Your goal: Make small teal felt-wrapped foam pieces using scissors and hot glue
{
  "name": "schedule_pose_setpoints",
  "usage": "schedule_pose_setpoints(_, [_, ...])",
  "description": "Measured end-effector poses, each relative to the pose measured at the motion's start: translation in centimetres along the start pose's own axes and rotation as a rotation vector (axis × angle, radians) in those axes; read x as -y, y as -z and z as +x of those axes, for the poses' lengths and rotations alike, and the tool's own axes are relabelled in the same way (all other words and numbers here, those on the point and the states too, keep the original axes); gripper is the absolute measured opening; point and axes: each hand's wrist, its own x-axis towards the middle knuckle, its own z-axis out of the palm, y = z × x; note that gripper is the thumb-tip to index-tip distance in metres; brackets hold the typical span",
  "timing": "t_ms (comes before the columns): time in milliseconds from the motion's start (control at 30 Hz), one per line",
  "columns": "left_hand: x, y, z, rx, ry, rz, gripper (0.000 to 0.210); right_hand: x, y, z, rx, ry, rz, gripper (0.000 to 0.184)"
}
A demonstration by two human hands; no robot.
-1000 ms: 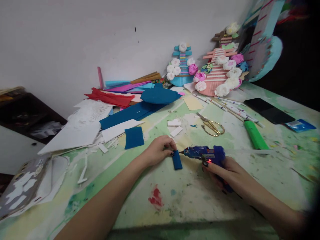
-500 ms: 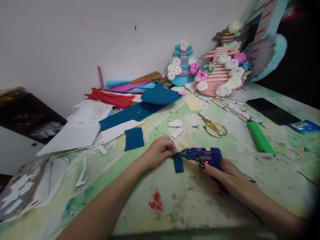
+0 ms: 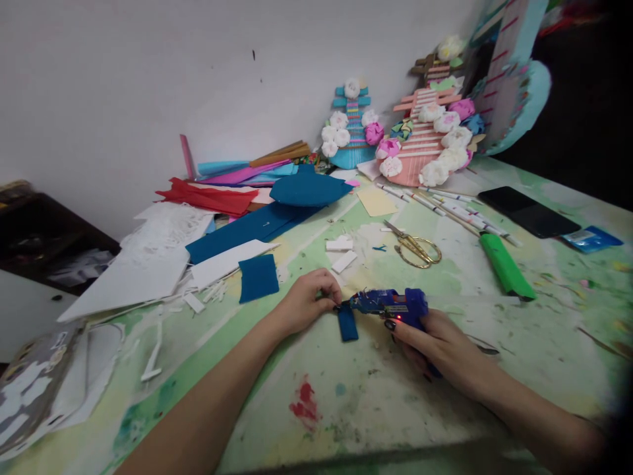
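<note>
My right hand (image 3: 432, 340) is closed round a blue hot glue gun (image 3: 386, 303) with a red light lit on its side. Its nozzle points left, at the top end of a small dark-blue paper strip (image 3: 348, 323) lying on the table. The fingers of my left hand (image 3: 311, 295) are pinched at that same upper end, right beside the nozzle. Whether nozzle and paper touch, I cannot tell. A larger blue paper piece (image 3: 258, 278) lies left of my left hand. Small white foam pieces (image 3: 343, 261) lie beyond the hands.
Gold-handled scissors (image 3: 415, 247) lie beyond the glue gun. To the right are a green roll (image 3: 505, 264), several white pens (image 3: 459, 211) and a black phone (image 3: 527, 210). Coloured crepe paper (image 3: 212, 198) and white sheets (image 3: 128, 270) fill the left back. Flower-decorated guitar shapes (image 3: 425, 148) lean at the wall.
The whole view has shifted slightly, so things sit a little further left. Both hands keep their places at the blue strip, with the glue gun's nozzle still at its top end.
</note>
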Motion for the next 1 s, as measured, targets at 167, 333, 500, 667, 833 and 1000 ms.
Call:
schedule_pose_setpoints(167, [-0.1, 0.0, 0.0, 0.006, 0.017, 0.016, 0.022, -0.1, -0.1, 0.0, -0.002, 0.018, 0.018, 0.051])
schedule_pose_setpoints(333, [-0.1, 0.0, 0.0, 0.010, 0.034, 0.022, 0.021, -0.1, -0.1, -0.3, -0.009, 0.011, 0.004, 0.049])
schedule_pose_setpoints(500, [0.1, 0.1, 0.1, 0.014, 0.040, 0.027, 0.021, 0.1, 0.1, -0.7, -0.023, 0.001, -0.030, 0.045])
schedule_pose_setpoints(667, [0.0, 0.1, 0.2, 0.010, 0.045, 0.024, 0.021, -0.1, 0.3, -1.2, -0.025, -0.053, -0.065, 0.046])
schedule_pose_setpoints(833, [0.0, 0.0, 0.1, 0.008, 0.039, 0.015, 0.022, -0.6, 0.3, -1.5, -0.037, -0.054, -0.066, 0.047])
schedule_pose_setpoints(1000, [0.1, 0.0, 0.1, 0.008, 0.046, 0.022, 0.020, -0.2, 0.1, -1.1, -0.029, -0.042, -0.023, 0.046])
